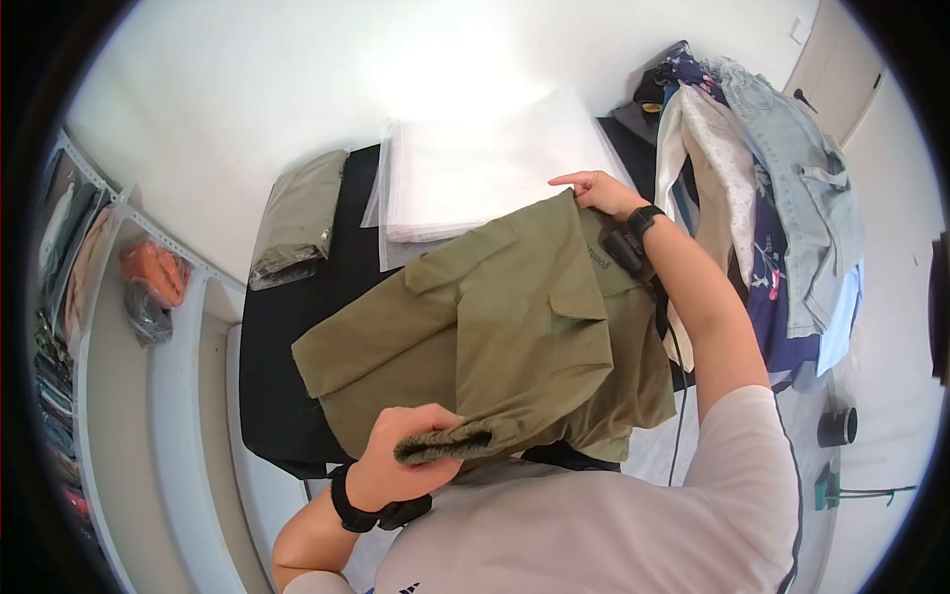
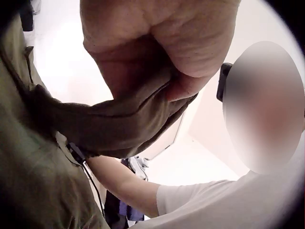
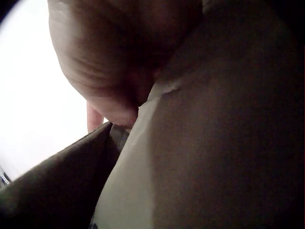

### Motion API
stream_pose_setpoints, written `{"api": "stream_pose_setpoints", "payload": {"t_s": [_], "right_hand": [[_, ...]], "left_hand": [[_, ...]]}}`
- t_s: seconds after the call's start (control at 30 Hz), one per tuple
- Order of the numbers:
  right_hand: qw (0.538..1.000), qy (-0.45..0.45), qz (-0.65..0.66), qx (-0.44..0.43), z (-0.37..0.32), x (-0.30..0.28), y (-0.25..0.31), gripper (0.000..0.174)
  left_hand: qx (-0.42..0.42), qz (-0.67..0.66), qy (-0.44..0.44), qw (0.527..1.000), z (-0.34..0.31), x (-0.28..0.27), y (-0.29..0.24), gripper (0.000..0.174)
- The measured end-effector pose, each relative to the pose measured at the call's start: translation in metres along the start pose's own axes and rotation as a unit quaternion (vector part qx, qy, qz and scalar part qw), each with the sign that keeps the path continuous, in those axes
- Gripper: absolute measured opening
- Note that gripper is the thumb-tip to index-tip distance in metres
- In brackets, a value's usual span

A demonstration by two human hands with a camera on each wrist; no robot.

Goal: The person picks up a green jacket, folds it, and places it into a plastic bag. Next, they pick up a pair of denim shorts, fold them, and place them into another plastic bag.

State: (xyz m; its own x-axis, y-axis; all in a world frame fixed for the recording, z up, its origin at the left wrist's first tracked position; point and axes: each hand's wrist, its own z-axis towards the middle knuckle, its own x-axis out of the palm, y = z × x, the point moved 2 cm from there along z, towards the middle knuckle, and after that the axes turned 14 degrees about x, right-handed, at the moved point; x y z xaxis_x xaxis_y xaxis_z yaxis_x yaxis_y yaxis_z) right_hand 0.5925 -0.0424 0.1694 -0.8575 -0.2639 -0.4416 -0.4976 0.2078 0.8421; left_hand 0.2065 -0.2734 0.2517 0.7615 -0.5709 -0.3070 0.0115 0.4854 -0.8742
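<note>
Head looks down, wrists close, sharing jacket (image 1: pixel 495 327)

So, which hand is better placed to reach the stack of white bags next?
Right, probably. The right hand holds the olive jacket by its far edge, right beside the white bags; the left hand grips its ribbed hem near the person's chest, away from them.

Black table (image 1: pixel 269 346) carries stacked clear bags (image 1: pixel 475 168) and a bagged olive garment (image 1: pixel 302 213)
</note>
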Motion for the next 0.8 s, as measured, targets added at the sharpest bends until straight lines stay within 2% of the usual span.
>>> {"api": "stream_pose_setpoints", "payload": {"t_s": [0.17, 0.27, 0.4, 0.47, 0.57, 0.6, 0.67, 0.8], "right_hand": [[0.998, 0.017, 0.061, 0.012, 0.000, -0.003, -0.003, 0.043], [0.995, 0.036, 0.086, 0.045, -0.004, -0.001, 0.003, 0.041], [0.994, 0.025, 0.110, 0.010, -0.002, -0.010, 0.000, 0.036], [0.999, 0.032, 0.012, 0.006, -0.002, -0.008, 0.002, 0.033], [0.998, 0.033, -0.045, 0.017, -0.004, -0.007, 0.005, 0.031], [0.998, 0.032, -0.045, 0.019, -0.003, -0.007, 0.004, 0.031], [0.997, 0.046, -0.046, 0.030, -0.001, -0.005, 0.006, 0.030], [0.993, 0.046, -0.107, 0.025, 0.000, -0.006, 0.010, 0.028]], "left_hand": [[-0.050, 0.001, -0.013, 0.999, 0.012, 0.009, 0.004, 0.009], [-0.037, -0.022, -0.039, 0.998, 0.017, 0.015, 0.012, 0.011], [-0.040, -0.052, -0.086, 0.994, 0.021, 0.018, 0.020, 0.011], [-0.022, -0.054, -0.095, 0.994, 0.022, 0.018, 0.021, 0.011], [-0.039, -0.073, -0.082, 0.993, 0.020, 0.017, 0.020, 0.013], [-0.039, -0.075, -0.080, 0.993, 0.019, 0.015, 0.021, 0.013], [-0.023, -0.024, -0.001, 0.999, 0.016, 0.010, 0.023, 0.016], [-0.018, -0.046, 0.009, 0.999, 0.004, 0.002, 0.024, 0.019]]}}
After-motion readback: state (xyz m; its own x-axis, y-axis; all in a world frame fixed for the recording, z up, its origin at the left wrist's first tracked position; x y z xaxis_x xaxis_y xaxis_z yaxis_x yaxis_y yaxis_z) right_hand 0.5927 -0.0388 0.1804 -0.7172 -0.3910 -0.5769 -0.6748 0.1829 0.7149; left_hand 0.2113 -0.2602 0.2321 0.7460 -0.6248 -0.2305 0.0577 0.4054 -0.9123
